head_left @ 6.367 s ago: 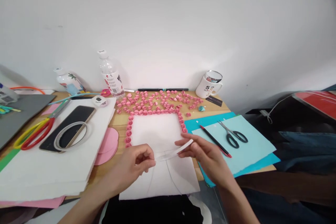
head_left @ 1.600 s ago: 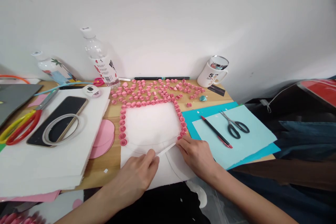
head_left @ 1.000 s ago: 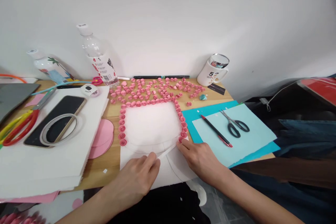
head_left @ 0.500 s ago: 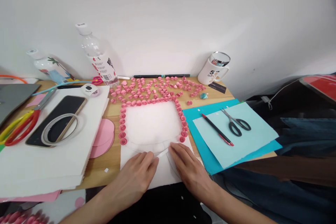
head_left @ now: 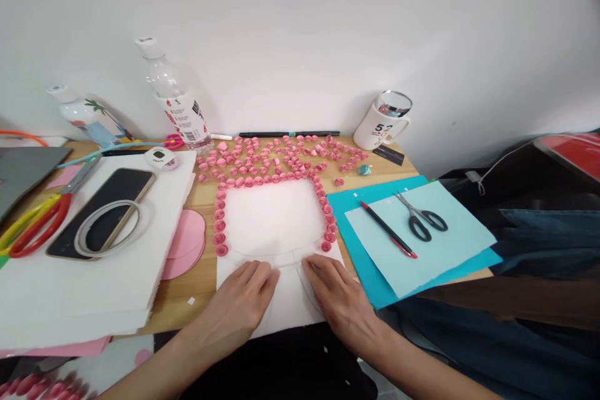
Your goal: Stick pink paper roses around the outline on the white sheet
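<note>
A white sheet (head_left: pixel 276 215) lies at the table's front edge, edged on three sides by rolled pink paper flowers (head_left: pixel 220 225). Pencil lines curve across its lower part. A short strip of white tape (head_left: pixel 287 260) spans the gap between my hands, faint against the sheet. My left hand (head_left: pixel 248 297) rests on the lower left of the sheet, fingers curled and thumb against the forefinger at the strip's left end. At the other end, my right hand (head_left: pixel 340 294) has its fingertips pressed together low on the sheet. The strip's ends are hidden by my fingers.
Loose pink paper flowers (head_left: pixel 262 156) cover the back. On the left are stacked white paper (head_left: pixel 37 300), a phone (head_left: pixel 122 190), a tape roll (head_left: pixel 82 237), scissors (head_left: pixel 60 212) and a bottle (head_left: pixel 187 119). Right: a mug (head_left: pixel 368 128), black scissors (head_left: pixel 419 228), a pen (head_left: pixel 384 225) and blue paper (head_left: pixel 347 244).
Both hands have shifted slightly; my left hand has moved a little up the sheet. The white strip, slanted before, now lies nearly level between my fingers, higher toward the curved pencil line.
</note>
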{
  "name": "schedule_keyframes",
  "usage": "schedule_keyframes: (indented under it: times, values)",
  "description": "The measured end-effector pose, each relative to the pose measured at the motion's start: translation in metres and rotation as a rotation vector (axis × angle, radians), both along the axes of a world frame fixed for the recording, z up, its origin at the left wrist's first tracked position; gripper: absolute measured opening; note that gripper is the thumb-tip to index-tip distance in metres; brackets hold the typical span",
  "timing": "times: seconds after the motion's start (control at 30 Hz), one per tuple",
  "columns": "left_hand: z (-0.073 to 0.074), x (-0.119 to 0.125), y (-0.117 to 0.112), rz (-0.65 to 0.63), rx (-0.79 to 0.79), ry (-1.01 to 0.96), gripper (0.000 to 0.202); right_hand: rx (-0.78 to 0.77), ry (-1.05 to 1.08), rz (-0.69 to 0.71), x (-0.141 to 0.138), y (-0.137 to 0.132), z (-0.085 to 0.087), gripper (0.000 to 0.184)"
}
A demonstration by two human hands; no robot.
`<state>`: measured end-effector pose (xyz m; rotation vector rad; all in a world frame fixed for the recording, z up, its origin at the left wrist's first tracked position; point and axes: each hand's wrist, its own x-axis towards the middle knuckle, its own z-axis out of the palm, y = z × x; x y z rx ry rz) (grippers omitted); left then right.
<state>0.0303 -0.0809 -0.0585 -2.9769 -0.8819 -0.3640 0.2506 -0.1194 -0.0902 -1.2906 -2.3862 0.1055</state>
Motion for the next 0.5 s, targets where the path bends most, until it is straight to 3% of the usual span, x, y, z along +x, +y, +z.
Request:
schedule_keyframes:
  times: [0.5]
  values:
    - [0.0009,-0.0019,0.0025,0.001,-0.091,0.024,0.027,0.07,-0.079,0.023,-0.001,-0.0005,-0.0008,0.044]
